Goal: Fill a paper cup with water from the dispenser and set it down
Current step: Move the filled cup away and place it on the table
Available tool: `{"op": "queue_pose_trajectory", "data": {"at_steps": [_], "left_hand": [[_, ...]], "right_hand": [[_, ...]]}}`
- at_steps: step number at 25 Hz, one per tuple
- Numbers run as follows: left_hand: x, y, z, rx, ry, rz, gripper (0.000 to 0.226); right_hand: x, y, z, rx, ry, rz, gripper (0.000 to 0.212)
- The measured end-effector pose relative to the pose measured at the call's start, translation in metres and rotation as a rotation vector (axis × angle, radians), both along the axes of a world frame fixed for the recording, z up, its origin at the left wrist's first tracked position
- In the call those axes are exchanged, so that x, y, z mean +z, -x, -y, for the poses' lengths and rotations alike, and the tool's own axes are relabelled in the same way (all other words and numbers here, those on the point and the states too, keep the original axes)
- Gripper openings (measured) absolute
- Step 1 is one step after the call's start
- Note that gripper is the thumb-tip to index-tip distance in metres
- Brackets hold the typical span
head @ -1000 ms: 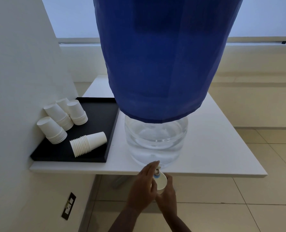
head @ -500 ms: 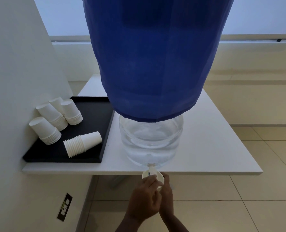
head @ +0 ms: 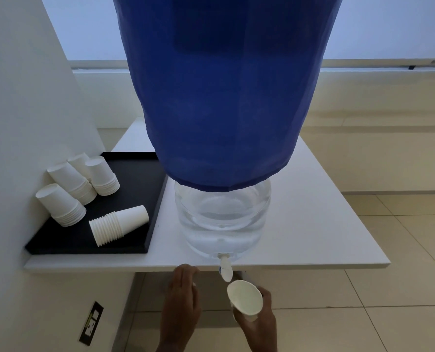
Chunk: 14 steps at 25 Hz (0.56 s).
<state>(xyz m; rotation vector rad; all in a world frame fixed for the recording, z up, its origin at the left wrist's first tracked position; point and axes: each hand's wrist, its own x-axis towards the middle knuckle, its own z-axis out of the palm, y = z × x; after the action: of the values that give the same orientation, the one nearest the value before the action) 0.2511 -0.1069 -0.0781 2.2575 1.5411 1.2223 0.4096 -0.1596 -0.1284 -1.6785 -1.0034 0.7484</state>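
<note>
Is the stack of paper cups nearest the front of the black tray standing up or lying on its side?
On its side. That cup stack lies on the black tray, rims toward the front left, while the other stacks stand upside down.

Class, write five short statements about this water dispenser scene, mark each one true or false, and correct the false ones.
1. The right hand holds a white paper cup just below the white dispenser tap. True.
2. The left hand is gripping the tap. False: it is beside the tap, off it, with nothing in its grip.
3. Every stack of white paper cups on the flat black tray stands upside down. False: the nearest stack lies on its side.
4. A blue fabric cover drapes the upper part of the clear water bottle. True.
5. The black tray sits right of the bottle. False: it sits to its left, by the wall.
</note>
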Motion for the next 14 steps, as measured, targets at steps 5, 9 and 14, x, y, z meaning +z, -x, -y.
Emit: {"op": "queue_pose_trajectory", "data": {"at_steps": [5,9,14], "left_hand": [[-0.012,0.004,-0.006,0.07,0.011,-0.066,0.033],[-0.015,0.002,-0.012,0.113,-0.024,-0.179,0.038],[-0.021,-0.002,-0.02,0.165,-0.023,-0.256,0.045]], "right_hand": [[0.032,-0.042,0.019,-0.141,-0.045,0.019,0.078],[0.08,-0.078,0.008,-0.187,-0.174,0.005,0.061],[0.106,-0.109,-0.035,-0.22,-0.205,0.066,0.066]]}}
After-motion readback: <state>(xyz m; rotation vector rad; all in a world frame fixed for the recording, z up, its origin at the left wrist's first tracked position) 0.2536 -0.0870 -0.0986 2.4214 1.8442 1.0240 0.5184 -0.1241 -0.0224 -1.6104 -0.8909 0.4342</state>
